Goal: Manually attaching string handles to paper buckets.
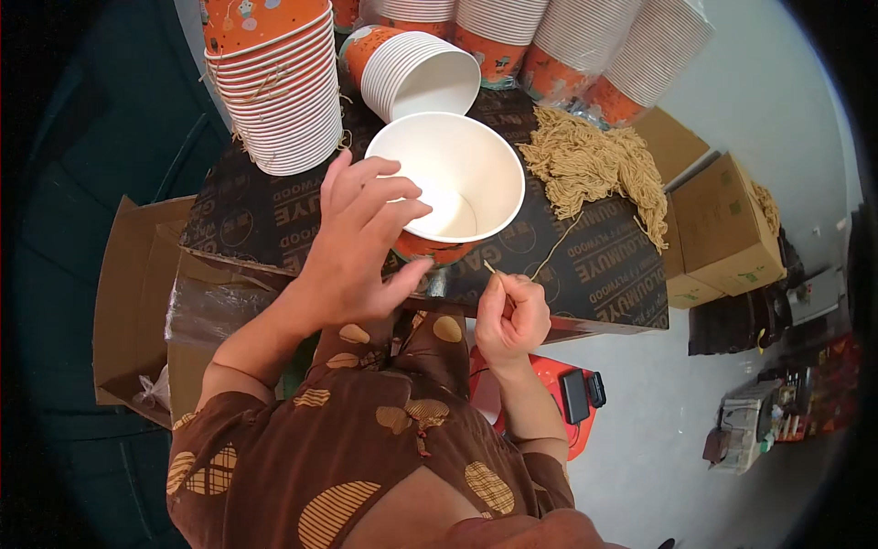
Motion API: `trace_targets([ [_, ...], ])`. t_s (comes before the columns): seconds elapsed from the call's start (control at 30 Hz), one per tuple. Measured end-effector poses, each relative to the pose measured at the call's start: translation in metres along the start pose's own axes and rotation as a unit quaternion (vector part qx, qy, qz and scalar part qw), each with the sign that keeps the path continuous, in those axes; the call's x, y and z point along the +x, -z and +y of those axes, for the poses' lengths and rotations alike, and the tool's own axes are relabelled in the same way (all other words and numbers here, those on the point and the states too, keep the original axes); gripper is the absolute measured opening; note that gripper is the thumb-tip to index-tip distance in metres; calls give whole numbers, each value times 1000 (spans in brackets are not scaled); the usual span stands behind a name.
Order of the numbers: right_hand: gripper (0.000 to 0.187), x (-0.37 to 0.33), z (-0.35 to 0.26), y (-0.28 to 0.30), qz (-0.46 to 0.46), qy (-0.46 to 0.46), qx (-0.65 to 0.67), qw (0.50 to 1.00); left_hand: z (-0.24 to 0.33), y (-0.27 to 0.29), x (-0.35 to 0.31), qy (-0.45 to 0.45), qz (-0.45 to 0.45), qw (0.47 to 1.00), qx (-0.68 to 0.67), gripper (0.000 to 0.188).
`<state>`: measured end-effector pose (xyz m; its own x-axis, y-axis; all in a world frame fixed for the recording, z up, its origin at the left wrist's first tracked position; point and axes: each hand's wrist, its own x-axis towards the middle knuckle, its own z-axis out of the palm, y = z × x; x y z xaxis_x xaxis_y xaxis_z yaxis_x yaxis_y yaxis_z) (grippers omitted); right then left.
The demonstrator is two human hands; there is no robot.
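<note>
— What's everything resting on?
— A dark plywood board with pale printed lettering, used as a tabletop, with cardboard boxes beside it on the floor.
— And directly on it?
— Stacks of orange paper cups along the far edge, one open white-lined cup near the front, and a heap of tan string to the right of that cup.
</note>
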<state>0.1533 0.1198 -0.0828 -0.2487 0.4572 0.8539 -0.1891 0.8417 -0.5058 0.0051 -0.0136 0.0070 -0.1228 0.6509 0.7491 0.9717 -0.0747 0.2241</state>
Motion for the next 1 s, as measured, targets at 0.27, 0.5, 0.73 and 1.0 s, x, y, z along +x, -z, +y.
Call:
trace_targets([
  [0.27, 17, 6, 12, -16, 21, 67, -27, 997, -11, -13, -1, -1, -15, 1000, -8, 27],
  [0.5, 19, 9, 9, -15, 2, 82, -49, 995, -10, -16, -4, -4, -16, 999, -29, 27],
  [0.73, 20, 10, 11, -15, 7, 87, -47, 995, -7, -18, -3, -5, -13, 999, -42, 28],
  [1.0, 16, 10, 12, -14, -4, 91, -49, 995, -5, -19, -3, -9, -2, 999, -46, 28],
])
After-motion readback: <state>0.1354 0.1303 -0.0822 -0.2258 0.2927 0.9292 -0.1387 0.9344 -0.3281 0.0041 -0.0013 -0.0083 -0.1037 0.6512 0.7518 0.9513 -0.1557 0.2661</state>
